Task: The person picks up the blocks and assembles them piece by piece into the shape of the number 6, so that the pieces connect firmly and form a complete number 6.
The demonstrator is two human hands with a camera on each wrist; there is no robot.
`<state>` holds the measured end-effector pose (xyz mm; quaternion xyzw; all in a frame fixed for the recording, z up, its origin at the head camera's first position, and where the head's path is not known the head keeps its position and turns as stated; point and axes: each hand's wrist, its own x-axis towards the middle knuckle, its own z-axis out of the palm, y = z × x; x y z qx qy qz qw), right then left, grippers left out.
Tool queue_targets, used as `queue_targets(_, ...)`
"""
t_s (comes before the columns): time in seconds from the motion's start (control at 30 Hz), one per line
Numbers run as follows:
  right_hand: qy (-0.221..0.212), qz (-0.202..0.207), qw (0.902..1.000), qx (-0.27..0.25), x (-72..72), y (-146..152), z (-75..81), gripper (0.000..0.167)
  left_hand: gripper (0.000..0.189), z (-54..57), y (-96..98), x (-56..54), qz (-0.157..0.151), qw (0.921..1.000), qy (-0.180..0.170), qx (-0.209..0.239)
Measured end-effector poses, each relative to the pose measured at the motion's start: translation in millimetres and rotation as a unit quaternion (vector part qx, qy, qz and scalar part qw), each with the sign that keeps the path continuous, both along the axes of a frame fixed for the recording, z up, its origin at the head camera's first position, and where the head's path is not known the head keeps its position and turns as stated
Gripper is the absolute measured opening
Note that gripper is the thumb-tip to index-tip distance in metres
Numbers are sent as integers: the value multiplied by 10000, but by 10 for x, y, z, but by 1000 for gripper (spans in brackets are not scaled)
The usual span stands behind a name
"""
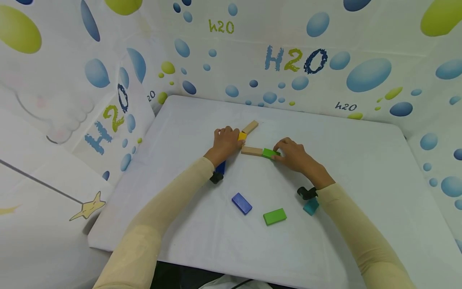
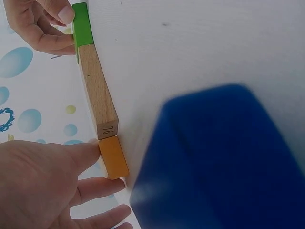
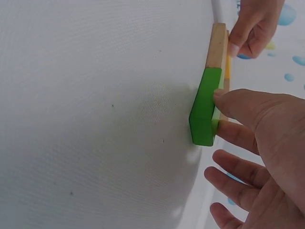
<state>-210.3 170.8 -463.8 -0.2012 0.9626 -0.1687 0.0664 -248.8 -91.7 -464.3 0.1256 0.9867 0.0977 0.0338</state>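
My left hand [image 1: 226,143] pinches a yellow block [image 2: 114,158] between thumb and finger. A plain wooden block [image 1: 252,151] lies beside it, its numbered end close to the yellow block in the left wrist view. At the other end of that wooden block, a green block [image 3: 206,102] lines up with it end to end. My right hand [image 1: 294,154] grips this green block with thumb and index finger, the other fingers spread apart. Behind the yellow block, a second wooden block [image 1: 250,127] lies at an angle. A dark blue block [image 1: 220,167] shows partly under my left wrist.
Nearer on the white-covered table [image 1: 202,241] lie a blue block [image 1: 241,203] and another green block [image 1: 274,216]. A teal block [image 1: 311,206] sits beside my right wrist camera [image 1: 306,193]. Behind the table's far edge hangs a patterned curtain [image 1: 245,48].
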Motion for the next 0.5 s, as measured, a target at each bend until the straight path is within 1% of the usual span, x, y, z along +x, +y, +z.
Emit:
queue_targets(0.17,-4,1,10000,2,5,14,3,37,50,-1,7,0,1,10000,-4,-43)
queue_targets(0.3,17,5,10000,19,19,60,10,38,49,22,19,13,16,10000,-27,-38)
queue_targets(0.4,62,-12,10000,7,59,135,24,38,49,36,24,20,26,10000,-36,-40)
queue_targets(0.5,54,-98,9999,-9,133,232,51,38,49,40,27,22,20,10000,-28,-59)
